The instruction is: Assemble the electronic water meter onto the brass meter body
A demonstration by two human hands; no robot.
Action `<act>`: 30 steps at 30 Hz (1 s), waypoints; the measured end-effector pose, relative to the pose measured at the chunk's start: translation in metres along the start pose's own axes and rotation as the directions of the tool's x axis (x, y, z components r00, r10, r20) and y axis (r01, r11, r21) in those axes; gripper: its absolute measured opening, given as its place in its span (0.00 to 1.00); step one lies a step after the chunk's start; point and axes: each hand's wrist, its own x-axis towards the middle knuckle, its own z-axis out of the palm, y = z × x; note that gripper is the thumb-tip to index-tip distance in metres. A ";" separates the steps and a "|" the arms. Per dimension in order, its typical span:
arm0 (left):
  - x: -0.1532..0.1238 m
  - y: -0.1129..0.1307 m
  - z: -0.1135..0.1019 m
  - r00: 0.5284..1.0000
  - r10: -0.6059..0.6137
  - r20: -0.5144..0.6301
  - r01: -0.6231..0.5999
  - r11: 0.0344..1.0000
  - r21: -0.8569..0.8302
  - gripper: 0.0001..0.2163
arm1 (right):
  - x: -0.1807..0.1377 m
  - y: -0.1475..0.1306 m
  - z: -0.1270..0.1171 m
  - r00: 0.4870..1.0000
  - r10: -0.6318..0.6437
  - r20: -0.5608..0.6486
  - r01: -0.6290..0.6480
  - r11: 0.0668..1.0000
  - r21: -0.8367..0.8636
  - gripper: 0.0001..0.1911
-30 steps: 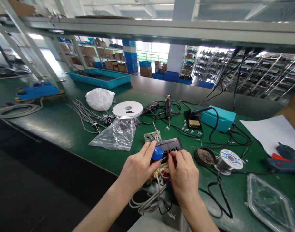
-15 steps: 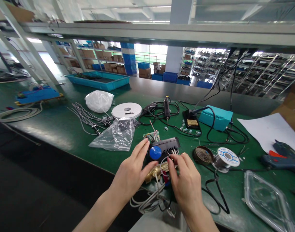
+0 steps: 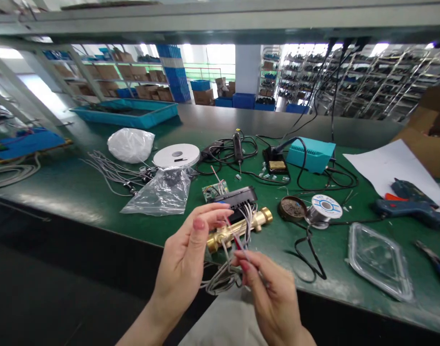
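A brass fitting (image 3: 261, 221) lies close to the workbench's (image 3: 324, 293) front edge, midway along the part in view. Its long axis slants: the left end is nearer that edge, and the right end points toward a round tin (image 3: 292, 207). A black housing (image 3: 243, 195) sits against its far side, with grey cables (image 3: 247, 216) running from it over the brass. A circuit board (image 3: 209, 192) lies just behind.

The right hand (image 3: 272, 288) pinches a thin strand (image 3: 242, 246) between thumb and fingers. The left hand (image 3: 185, 250) is open, thumb raised apart from the extended fingers; whether its fingertips touch the strand I cannot tell.

The tin holds dark, grainy matter and stands beside a solder spool (image 3: 324, 207). Near the front edge, farther right, lies a clear plastic container (image 3: 380, 262). Toward the back left corner, a blue tray (image 3: 160, 117) holds dark items, too indistinct to name.

Half a second ago the left hand was at the housing's blue cap and the right fingers at the brass; both have drawn back toward the front edge.
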 end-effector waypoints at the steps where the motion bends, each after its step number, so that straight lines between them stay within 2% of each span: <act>1: 0.005 -0.002 0.002 0.996 0.088 0.029 -0.091 0.983 0.162 0.13 | -0.001 0.001 -0.007 0.998 0.040 -0.053 -0.040 0.999 -0.004 0.11; 3: 0.016 -0.007 0.008 0.961 0.230 0.153 -0.274 0.865 0.421 0.08 | -0.003 0.002 -0.019 0.981 0.115 -0.156 -0.116 0.993 0.003 0.12; 4: 0.021 -0.009 0.011 0.931 0.276 0.238 -0.361 0.788 0.498 0.07 | -0.003 0.003 -0.023 0.969 0.152 -0.196 -0.152 0.988 0.017 0.12; 7: 0.035 -0.013 0.020 0.822 0.317 0.474 -0.562 0.588 0.582 0.11 | -0.002 0.007 -0.029 0.933 0.250 -0.260 -0.240 0.968 0.071 0.11; 9: 0.041 -0.015 0.020 0.785 0.297 0.543 -0.612 0.505 0.608 0.08 | 0.000 0.010 -0.029 0.916 0.300 -0.268 -0.276 0.953 0.125 0.13; 13: 0.044 -0.021 0.014 0.817 0.304 0.489 -0.575 0.476 0.665 0.08 | 0.007 0.015 -0.027 0.882 0.378 -0.281 -0.318 0.918 0.239 0.14; 16: 0.042 -0.031 0.013 0.865 0.329 0.379 -0.501 0.505 0.703 0.04 | 0.012 0.016 -0.028 0.884 0.380 -0.273 -0.333 0.921 0.203 0.09; 17: 0.041 -0.035 0.013 0.888 0.326 0.323 -0.455 0.526 0.719 0.05 | 0.014 0.016 -0.029 0.893 0.363 -0.265 -0.330 0.930 0.162 0.08; 19: 0.039 -0.042 0.014 0.936 0.283 0.209 -0.340 0.566 0.751 0.18 | 0.017 0.015 -0.030 0.919 0.306 -0.248 -0.305 0.951 0.041 0.07; 21: 0.038 -0.048 0.013 0.962 0.224 0.157 -0.262 0.582 0.770 0.26 | 0.021 0.015 -0.031 0.948 0.227 -0.224 -0.255 0.961 -0.106 0.07; 26: 0.040 -0.055 0.001 0.952 0.220 0.214 -0.304 0.587 0.750 0.23 | 0.027 0.016 -0.027 0.987 0.032 -0.157 -0.089 0.927 -0.365 0.11; 30: 0.042 -0.061 -0.010 0.946 0.225 0.233 -0.322 0.580 0.748 0.22 | 0.028 0.017 -0.021 0.993 -0.016 -0.120 -0.045 0.873 -0.485 0.12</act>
